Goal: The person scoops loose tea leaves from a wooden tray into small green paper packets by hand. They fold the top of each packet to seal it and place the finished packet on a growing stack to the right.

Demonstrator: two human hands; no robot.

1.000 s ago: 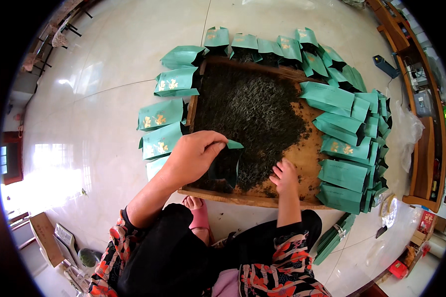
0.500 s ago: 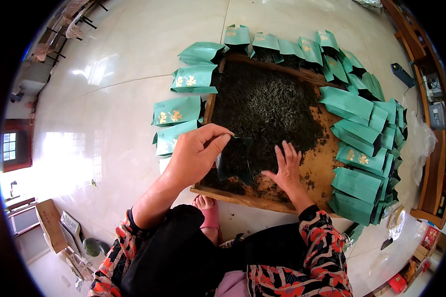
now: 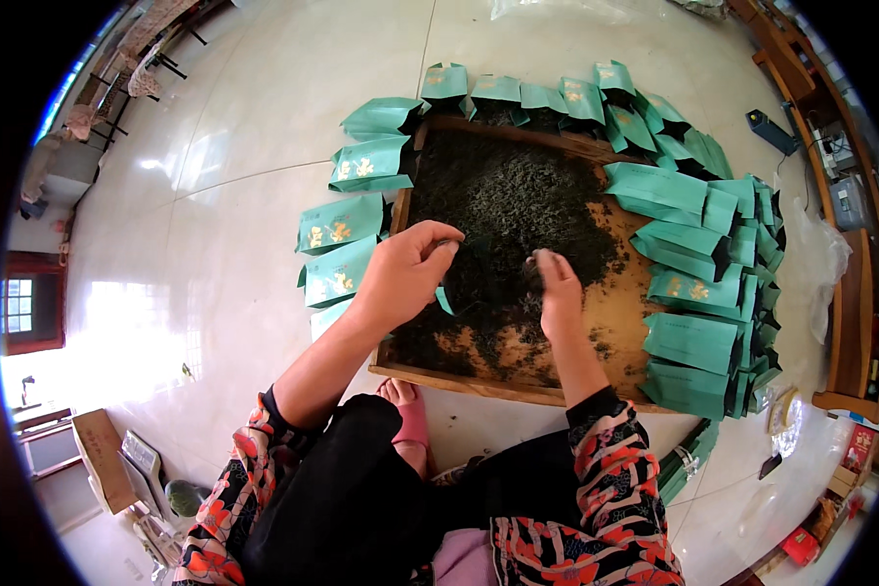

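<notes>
A shallow wooden tray [image 3: 479,386] on the floor in front of me holds a heap of dark, loose dried tea leaves [image 3: 527,190]. Over its left part, my left hand [image 3: 400,278] pinches the edge of a green foil bag [image 3: 445,302]; most of that bag is hidden or lost against the dark leaves. My right hand [image 3: 561,298], fingers curled, is closed around a small clump of tea leaves just right of the bag. Bare wood shows along the tray's near and right parts.
Green bags [image 3: 342,227] stand along the tray's left side, with more at the far edge [image 3: 499,90] and several rows on the right [image 3: 691,342]. A pink slipper [image 3: 413,420] is on my foot by the near edge. Wooden furniture [image 3: 855,322] lines the far right.
My right hand has gone from spread fingers over the leaves to closed on a clump, raised nearer the bag. My left hand keeps the bag, now tilted differently. More bare wood shows near the front.
</notes>
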